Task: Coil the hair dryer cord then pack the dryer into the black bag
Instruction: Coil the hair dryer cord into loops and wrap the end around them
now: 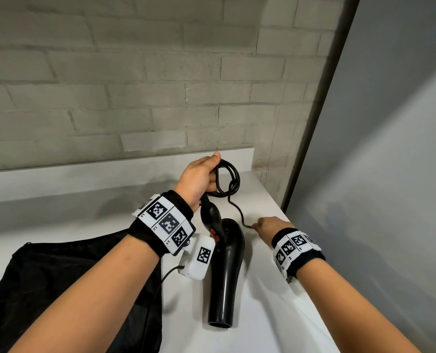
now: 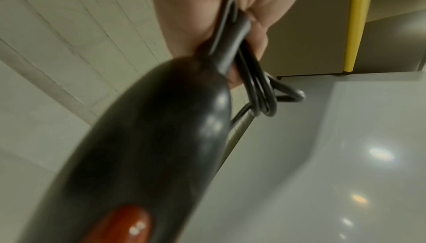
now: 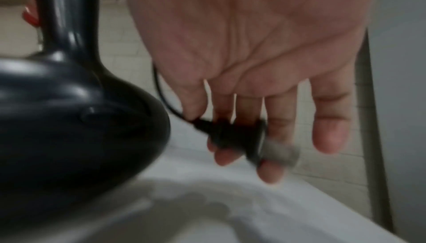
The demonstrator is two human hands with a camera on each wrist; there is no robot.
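I see the black hair dryer [image 1: 226, 271] on the white countertop [image 1: 275, 314], nozzle opening toward me and handle raised toward the far side; its red switch [image 1: 212, 231] shows on the handle. The cord [image 1: 228, 178] leaves the handle end in several loops, then trails as one strand to the right. My left hand [image 1: 199, 180] has its fingers curled round the gathered loops at the handle end, holding them above the counter. My right hand [image 1: 268, 225], near the counter's right edge, pinches the plug [image 3: 239, 137] between thumb and fingers, the remaining fingers nearly straight. The black bag [image 1: 66, 289] lies flat on the counter to the left of the dryer, partly under my left forearm. A brick wall [image 1: 135, 72] stands beyond.
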